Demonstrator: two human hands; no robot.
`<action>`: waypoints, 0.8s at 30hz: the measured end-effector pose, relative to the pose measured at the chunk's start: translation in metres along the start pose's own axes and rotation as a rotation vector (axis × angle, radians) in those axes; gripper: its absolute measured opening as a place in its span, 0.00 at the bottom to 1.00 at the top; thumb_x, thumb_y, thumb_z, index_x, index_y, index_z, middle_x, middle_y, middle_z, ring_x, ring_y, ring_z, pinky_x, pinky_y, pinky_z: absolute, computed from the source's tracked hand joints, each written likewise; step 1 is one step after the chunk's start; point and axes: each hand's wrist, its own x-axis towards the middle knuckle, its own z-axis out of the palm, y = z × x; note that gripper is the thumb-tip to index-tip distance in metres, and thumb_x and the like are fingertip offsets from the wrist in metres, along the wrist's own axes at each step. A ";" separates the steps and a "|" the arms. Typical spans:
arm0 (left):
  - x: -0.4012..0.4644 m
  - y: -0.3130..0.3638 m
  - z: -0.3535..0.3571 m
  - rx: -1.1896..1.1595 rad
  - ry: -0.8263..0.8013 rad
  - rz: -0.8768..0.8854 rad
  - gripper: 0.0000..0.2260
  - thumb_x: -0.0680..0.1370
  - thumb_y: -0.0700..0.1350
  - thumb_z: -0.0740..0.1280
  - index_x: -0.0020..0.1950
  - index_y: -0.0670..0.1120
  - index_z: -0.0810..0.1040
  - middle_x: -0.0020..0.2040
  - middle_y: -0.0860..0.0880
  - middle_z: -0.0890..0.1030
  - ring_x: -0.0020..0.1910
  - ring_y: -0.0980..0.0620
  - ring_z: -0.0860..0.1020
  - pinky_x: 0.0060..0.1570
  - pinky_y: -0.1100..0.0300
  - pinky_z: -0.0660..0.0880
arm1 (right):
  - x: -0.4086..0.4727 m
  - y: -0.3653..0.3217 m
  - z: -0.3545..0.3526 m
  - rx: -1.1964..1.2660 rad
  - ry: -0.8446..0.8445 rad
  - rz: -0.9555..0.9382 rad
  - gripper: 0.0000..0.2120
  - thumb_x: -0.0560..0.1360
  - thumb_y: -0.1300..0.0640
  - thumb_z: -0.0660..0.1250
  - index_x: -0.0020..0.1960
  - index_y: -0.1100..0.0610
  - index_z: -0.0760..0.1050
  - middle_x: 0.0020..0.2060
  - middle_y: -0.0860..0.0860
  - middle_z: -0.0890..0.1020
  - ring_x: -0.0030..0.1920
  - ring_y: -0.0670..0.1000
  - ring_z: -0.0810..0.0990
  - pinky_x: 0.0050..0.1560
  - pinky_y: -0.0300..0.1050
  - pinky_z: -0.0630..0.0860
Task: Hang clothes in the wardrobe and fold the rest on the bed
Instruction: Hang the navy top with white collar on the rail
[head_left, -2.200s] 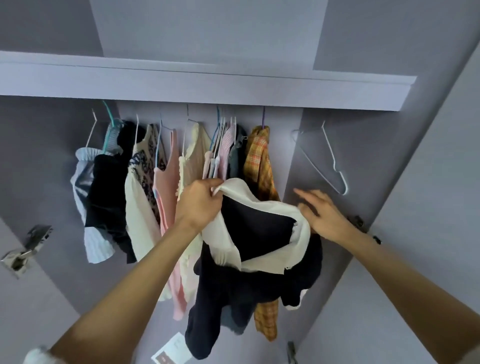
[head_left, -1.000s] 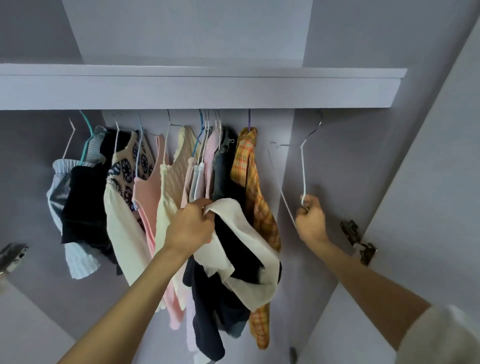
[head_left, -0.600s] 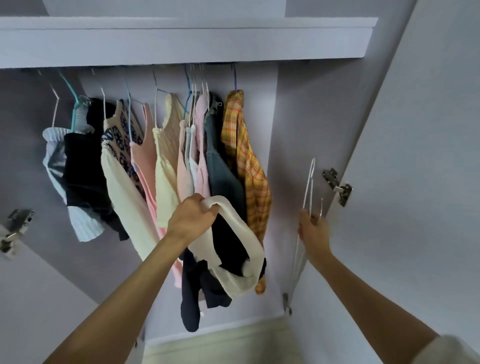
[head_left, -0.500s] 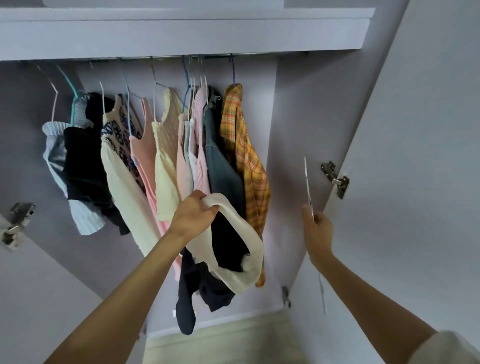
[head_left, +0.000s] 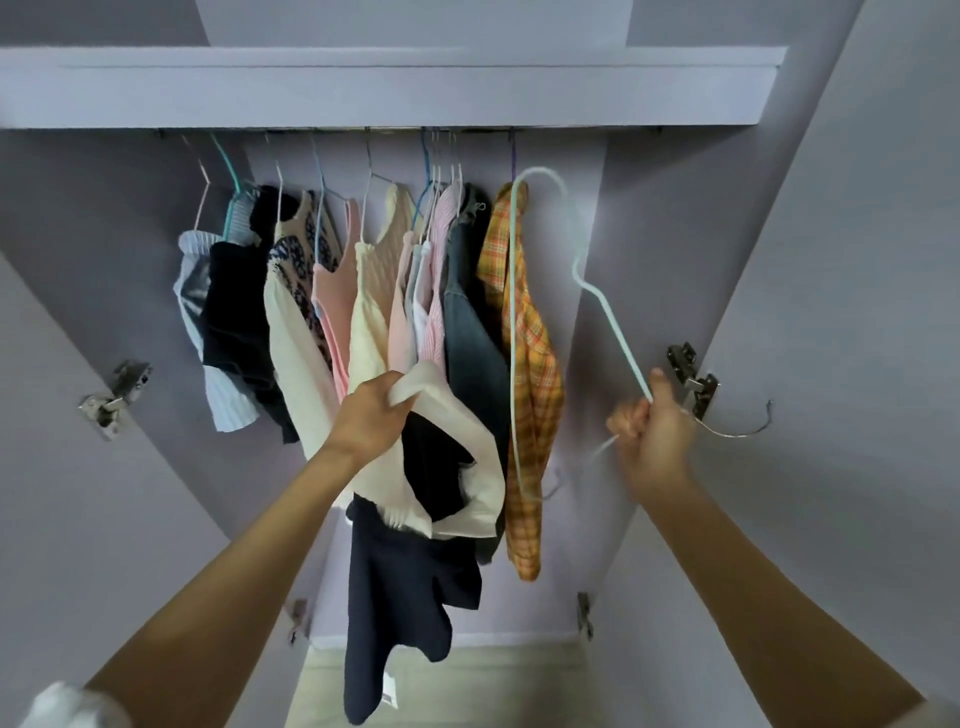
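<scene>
Clenched on a white hanger (head_left: 613, 322), the right hand (head_left: 655, 431) was right of the plaid shirt (head_left: 530, 364); the left hand (head_left: 371, 415), left of it, gripped a navy-and-cream garment (head_left: 415, 561).

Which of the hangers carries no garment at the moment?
The pale wire hanger that the right hand grips, off the rail; every other hanger has clothing on it.

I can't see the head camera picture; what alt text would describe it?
A person's left hand grips a navy and cream garment while the right hand holds an empty white hanger, both raised before an open wardrobe. Clothes hang in a row from its rail.
</scene>
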 end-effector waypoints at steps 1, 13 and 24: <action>-0.001 0.001 -0.003 -0.002 0.000 0.000 0.05 0.81 0.45 0.59 0.47 0.46 0.73 0.38 0.49 0.74 0.39 0.48 0.72 0.33 0.68 0.66 | 0.000 -0.004 0.008 0.060 -0.073 0.015 0.30 0.80 0.54 0.57 0.18 0.52 0.62 0.15 0.46 0.60 0.16 0.45 0.59 0.24 0.38 0.60; -0.034 0.052 -0.062 -0.352 -0.104 0.228 0.07 0.80 0.40 0.61 0.46 0.45 0.79 0.39 0.53 0.81 0.39 0.63 0.77 0.44 0.70 0.73 | -0.013 0.032 0.090 -0.176 -0.220 -0.105 0.19 0.81 0.55 0.56 0.31 0.56 0.64 0.21 0.45 0.67 0.20 0.41 0.63 0.27 0.36 0.61; -0.046 0.024 -0.100 -0.077 0.065 0.077 0.08 0.79 0.41 0.64 0.43 0.39 0.77 0.36 0.51 0.77 0.36 0.55 0.73 0.39 0.65 0.70 | 0.007 0.031 0.103 -0.640 -0.108 -0.527 0.20 0.82 0.56 0.49 0.41 0.61 0.75 0.43 0.60 0.81 0.48 0.60 0.78 0.50 0.45 0.68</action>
